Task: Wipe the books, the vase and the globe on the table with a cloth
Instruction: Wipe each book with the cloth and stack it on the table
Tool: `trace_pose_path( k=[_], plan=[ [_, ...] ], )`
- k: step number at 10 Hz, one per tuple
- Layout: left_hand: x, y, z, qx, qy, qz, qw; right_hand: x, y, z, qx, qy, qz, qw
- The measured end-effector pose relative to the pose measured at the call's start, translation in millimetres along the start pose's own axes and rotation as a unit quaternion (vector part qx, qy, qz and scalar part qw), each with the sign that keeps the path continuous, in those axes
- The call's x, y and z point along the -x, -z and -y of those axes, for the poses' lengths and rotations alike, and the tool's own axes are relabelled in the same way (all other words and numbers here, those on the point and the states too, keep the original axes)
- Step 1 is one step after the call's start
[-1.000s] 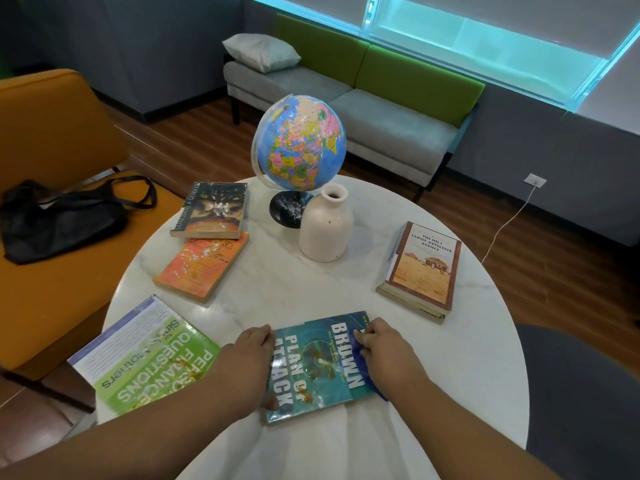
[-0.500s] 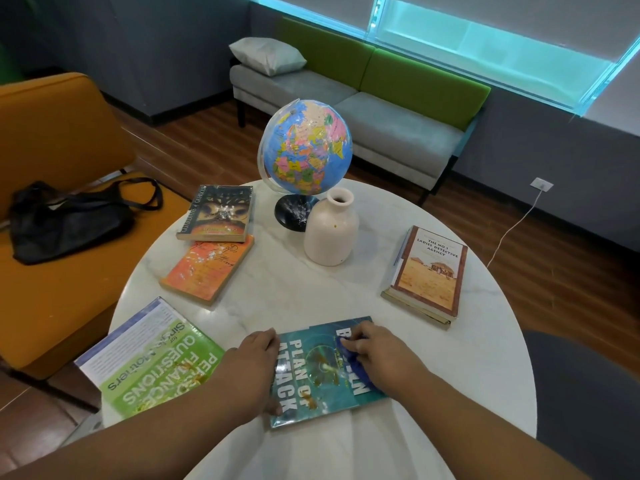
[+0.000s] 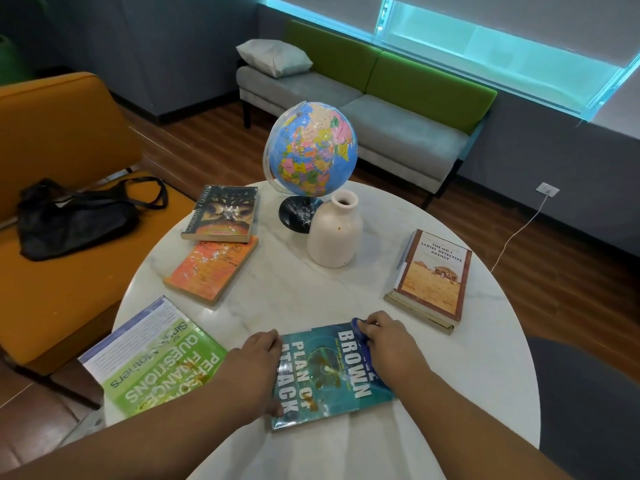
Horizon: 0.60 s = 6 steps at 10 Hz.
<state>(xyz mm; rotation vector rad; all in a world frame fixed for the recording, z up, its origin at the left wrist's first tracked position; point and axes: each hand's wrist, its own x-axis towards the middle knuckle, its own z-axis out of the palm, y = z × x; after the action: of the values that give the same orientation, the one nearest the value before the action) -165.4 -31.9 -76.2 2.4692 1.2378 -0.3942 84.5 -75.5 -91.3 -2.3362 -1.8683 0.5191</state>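
The round white table (image 3: pixel 294 296) has a vase (image 3: pixel 334 233) in the middle. A globe (image 3: pixel 311 148) stands behind the vase. Five books (image 3: pixel 433 275) lie around the vase.

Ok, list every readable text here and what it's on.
"PLAN OF ATTACK", "BROWN": teal book.
"THE NO 1 LADIES DETECTIVE AGENCY": tan book.
"QUESTIONS": green book; rest blurred.
"GUARDIANS of GA'HOOLE": spine of dark book.
Script on orange book, labels on globe: unreadable.
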Motion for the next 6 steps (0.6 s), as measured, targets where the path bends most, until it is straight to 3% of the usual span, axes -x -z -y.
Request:
trace_pose_path(
  k=[1, 2, 3, 4, 5, 6],
  plan=[
    [0, 0, 0, -0.001, -0.002, -0.001, 1.000, 10, 3, 16, -0.042, 0.033, 0.030, 0.998],
    [0, 0, 0, -0.001, -0.004, -0.002, 1.000, 13, 8, 9, -0.093, 0.012, 0.055, 0.994],
    [0, -1, 0, 0.002, -0.002, -0.003, 1.000, 6, 10, -1, -0.082, -0.073, 0.012, 0.994],
    [-1, -1, 0, 0.003, -0.003, -0.003, 1.000, 5, -1, 9, -0.007, -0.031, 0.030, 0.999],
    [-1, 0, 1, 0.001, -0.004, -0.002, 1.000, 12, 4, 17, -0.021, 0.035, 0.055, 0.998],
    [-1, 0, 0, 0.001, -0.002, -0.004, 1.000, 9, 4, 7, -0.013, -0.008, -0.001, 1.000]
  ],
)
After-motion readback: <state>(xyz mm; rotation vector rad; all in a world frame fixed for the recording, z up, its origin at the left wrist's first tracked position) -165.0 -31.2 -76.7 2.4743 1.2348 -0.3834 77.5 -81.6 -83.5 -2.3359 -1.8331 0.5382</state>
